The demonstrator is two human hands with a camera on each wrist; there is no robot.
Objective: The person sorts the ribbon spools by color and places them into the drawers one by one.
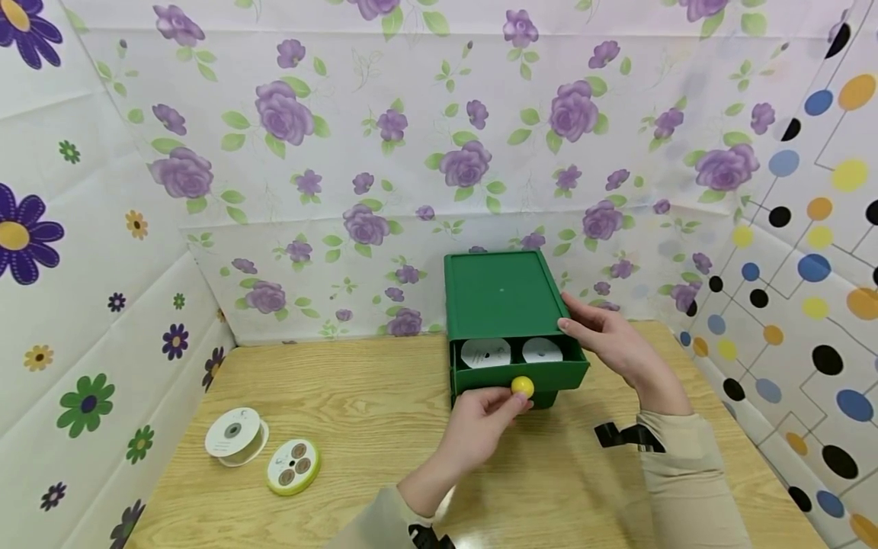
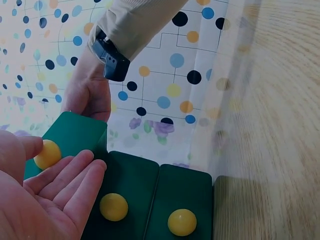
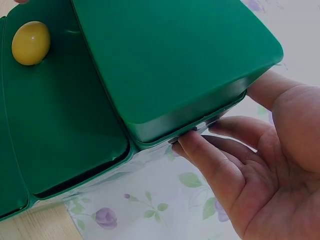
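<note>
A green drawer cabinet (image 1: 504, 293) stands against the back cloth, its top drawer (image 1: 511, 376) pulled partway out. Inside that drawer lie two white-faced ribbon spools (image 1: 485, 352). My left hand (image 1: 476, 427) pinches the drawer's round yellow knob (image 1: 523, 386) between thumb and fingers; the left wrist view shows the same knob (image 2: 48, 154) between them. On the cabinet's right side, my right hand (image 1: 617, 343) rests with its fingertips against the upper edge. In the right wrist view its extended fingers (image 3: 212, 167) touch the side wall beside the top drawer.
Two lower drawers carry yellow knobs (image 2: 114, 207) too. At the table's left lie a white spool (image 1: 233, 435) and a spool with a yellow-green rim (image 1: 293, 467). Patterned cloth (image 1: 384, 152) hangs behind the wooden table (image 1: 357, 396) and along both sides.
</note>
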